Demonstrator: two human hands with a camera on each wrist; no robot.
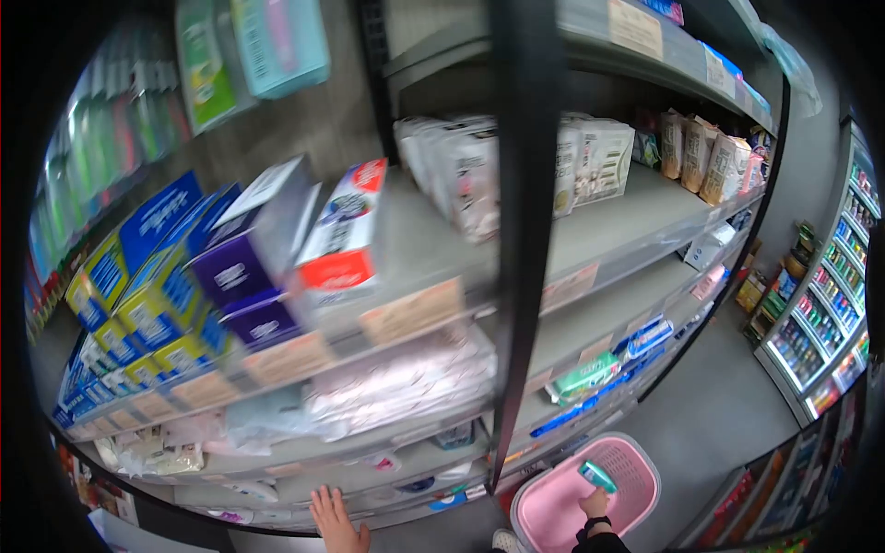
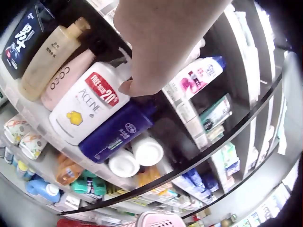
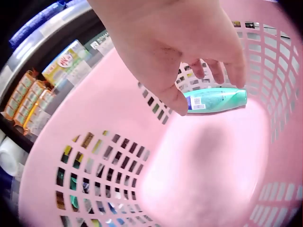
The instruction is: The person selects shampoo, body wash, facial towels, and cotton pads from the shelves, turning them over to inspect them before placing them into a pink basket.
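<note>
Your right hand [image 3: 175, 47] pinches the teal tube [image 3: 215, 100] over the pink basket [image 3: 94, 189], not yet released. Your left hand [image 2: 161, 42] touches the white bottle [image 2: 87, 106] on the shelf, fingers hidden, so I cannot tell their spread.

A pink basket [image 1: 636, 470] sits on the floor with its mouth wide open at top, its inside bare below the right hand [image 3: 180, 52], which holds a teal tube [image 3: 215, 100] over it. At the left hand's [image 2: 161, 47] six o'clock, a white bottle [image 2: 85, 106] and a blue bottle [image 2: 118, 132] lie packed side by side, filling the low shelf. A black upright post [image 1: 525, 230] splits the shelving at twelve o'clock.
</note>
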